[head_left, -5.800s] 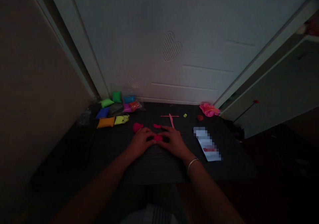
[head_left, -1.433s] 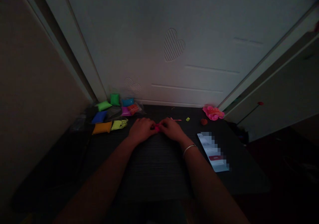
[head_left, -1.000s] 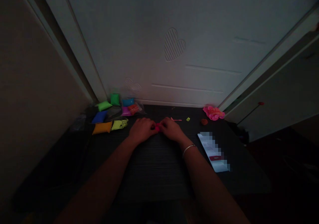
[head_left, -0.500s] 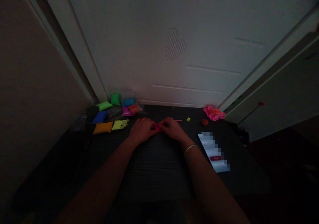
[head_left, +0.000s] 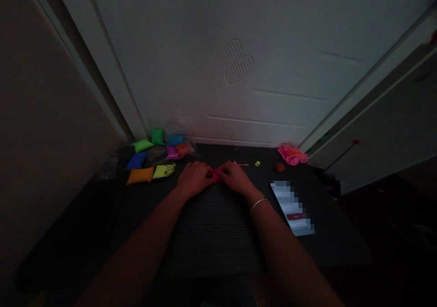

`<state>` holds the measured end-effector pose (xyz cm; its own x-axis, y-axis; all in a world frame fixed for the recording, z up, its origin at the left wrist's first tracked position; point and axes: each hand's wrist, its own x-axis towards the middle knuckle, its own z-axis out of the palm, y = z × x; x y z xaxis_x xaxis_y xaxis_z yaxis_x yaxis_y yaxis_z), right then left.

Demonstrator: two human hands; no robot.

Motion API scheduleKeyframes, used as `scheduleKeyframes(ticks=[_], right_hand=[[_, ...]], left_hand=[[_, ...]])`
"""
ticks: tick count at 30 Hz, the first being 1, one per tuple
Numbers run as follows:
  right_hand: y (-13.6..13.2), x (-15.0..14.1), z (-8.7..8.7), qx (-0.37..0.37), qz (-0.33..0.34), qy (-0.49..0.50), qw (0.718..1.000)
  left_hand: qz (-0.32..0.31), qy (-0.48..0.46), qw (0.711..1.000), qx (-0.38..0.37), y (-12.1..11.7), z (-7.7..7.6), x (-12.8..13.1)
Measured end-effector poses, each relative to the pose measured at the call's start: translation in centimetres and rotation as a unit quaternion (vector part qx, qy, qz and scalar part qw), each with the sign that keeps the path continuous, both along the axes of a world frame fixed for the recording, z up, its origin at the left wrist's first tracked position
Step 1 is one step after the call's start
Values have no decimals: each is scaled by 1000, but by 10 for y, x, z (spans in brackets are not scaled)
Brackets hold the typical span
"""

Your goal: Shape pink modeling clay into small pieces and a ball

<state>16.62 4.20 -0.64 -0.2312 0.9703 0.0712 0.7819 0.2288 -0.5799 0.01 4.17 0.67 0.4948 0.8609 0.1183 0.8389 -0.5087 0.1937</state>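
Your left hand [head_left: 194, 178] and right hand [head_left: 235, 176] pinch opposite sides of a small pink clay-like lump [head_left: 215, 176] that overpressing could flatten.

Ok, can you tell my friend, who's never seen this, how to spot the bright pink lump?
Find the dark table in front of the pale panel with hearts. Toward the table's middle, the left hand and right hand nearly meet, with the bright pink lump between them. Among the pink things, like the ruffled piece at the back right, it's the only one held.
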Motion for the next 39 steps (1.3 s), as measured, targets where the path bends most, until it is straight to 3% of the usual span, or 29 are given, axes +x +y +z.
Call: scheduleKeyframes(ticks=[6, 13, 19, 39], right_hand=[[-3, 20, 0, -39, 8, 95, 995], [-6, 24, 1, -27, 46, -7, 999], [-8, 21, 5, -24, 31, -53, 998], [-7, 20, 2, -24, 24, -35, 999]], left_hand=[[9, 10, 1000, -12, -1, 2, 0], [13, 11, 1000, -13, -1, 3, 0], [22, 3, 999, -23, -1, 3, 1], [23, 8, 999, -29, 1, 2, 2]])
